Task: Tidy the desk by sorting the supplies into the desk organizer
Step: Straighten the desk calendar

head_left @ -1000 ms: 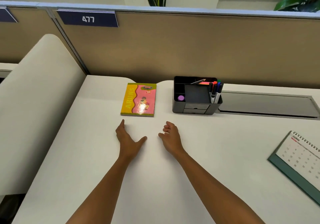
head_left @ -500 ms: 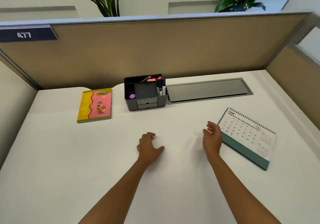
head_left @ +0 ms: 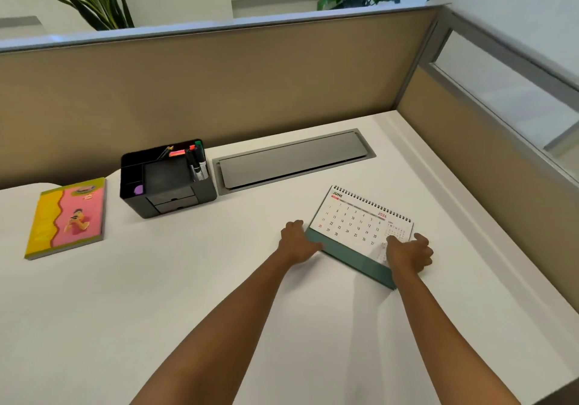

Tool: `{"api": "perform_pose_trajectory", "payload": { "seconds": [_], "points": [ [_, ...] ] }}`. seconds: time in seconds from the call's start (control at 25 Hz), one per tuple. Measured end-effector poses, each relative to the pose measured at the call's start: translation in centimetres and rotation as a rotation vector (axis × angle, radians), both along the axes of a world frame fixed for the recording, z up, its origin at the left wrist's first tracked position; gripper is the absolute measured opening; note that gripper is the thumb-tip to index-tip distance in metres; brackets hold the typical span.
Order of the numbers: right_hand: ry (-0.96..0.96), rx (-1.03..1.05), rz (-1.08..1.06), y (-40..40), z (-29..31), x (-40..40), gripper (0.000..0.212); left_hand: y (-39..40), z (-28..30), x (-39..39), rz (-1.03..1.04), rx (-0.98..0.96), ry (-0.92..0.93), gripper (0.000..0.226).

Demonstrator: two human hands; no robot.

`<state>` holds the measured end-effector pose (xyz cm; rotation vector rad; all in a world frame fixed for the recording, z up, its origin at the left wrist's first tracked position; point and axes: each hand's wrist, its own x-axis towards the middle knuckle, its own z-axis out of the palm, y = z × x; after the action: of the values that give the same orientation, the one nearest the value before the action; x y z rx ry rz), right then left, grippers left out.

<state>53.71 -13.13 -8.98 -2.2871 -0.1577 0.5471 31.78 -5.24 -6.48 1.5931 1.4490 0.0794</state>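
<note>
Calendar (head_left: pixel 357 226) on the desk (head_left: pixel 156 295) looks light, thin card, probably bendable; left hand (head_left: pixel 296 241) and right hand (head_left: pixel 407 252) grip its 2 lower corners, a sensible hold.

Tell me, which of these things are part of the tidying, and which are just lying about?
Part of the job:
- organizer
- markers standing in it
- calendar, gripped by left hand and right hand

Just lying about:
- book
- grey cable hatch
- plants

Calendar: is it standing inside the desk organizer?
No, the calendar sits on the desk right of the organizer, with the left hand and right hand at its ends.
</note>
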Motion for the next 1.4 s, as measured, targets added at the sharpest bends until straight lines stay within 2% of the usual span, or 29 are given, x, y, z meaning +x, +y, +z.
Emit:
{"api": "perform_pose_trajectory", "payload": {
  "seconds": [0.08, 0.2, 0.36, 0.44, 0.52, 0.64, 0.84, 0.92, 1.04, 1.16, 1.4],
  "points": [
    [0.095, -0.003, 0.013, 0.0, -0.7, 1.3, 0.071, 0.3, 0.5, 1.8, 0.017, -0.046, 0.010, 0.074],
    [0.159, -0.019, -0.002, 0.4, -1.2, 2.2, 0.073, 0.4, 1.4, 3.3, 0.075, -0.110, -0.034, 0.078],
    [0.229, -0.080, -0.029, 1.9, -1.0, 2.5, 0.068, 1.3, 1.7, 4.0, 0.184, -0.185, -0.049, 0.074],
    [0.236, -0.113, 0.005, 2.7, -0.5, 2.3, 0.065, 1.8, 1.7, 3.8, 0.269, -0.246, -0.085, 0.079],
    [0.260, -0.107, 0.021, 3.4, 0.0, 1.9, 0.064, 2.1, 1.8, 3.5, 0.403, -0.326, -0.182, 0.071],
    [0.380, 0.048, 0.037, 4.1, 0.7, 1.5, 0.064, 2.1, 2.2, 3.0, 0.553, -0.370, -0.238, 0.054],
    [0.475, 0.276, 0.064, 4.3, 4.5, 1.5, 0.029, 3.0, 3.4, 2.3, 0.621, -0.246, -0.318, 0.048],
    [0.487, 0.311, 0.045, 4.2, 6.5, 1.2, 0.037, 3.5, 4.1, 2.0, 0.645, -0.193, -0.363, 0.042],
    [0.524, 0.356, 0.027, 4.1, 8.9, 1.0, 0.060, 3.6, 4.5, 1.7, 0.677, -0.132, -0.440, 0.045],
    [0.526, 0.408, -0.016, 4.1, 10.9, 0.5, 0.059, 3.2, 4.8, 1.9, 0.665, -0.104, -0.510, 0.046],
    [0.380, 0.453, -0.070, 4.8, 12.7, 0.6, 0.066, 3.4, 4.9, 3.3, 0.576, -0.133, -0.602, 0.046]
  ]
}}
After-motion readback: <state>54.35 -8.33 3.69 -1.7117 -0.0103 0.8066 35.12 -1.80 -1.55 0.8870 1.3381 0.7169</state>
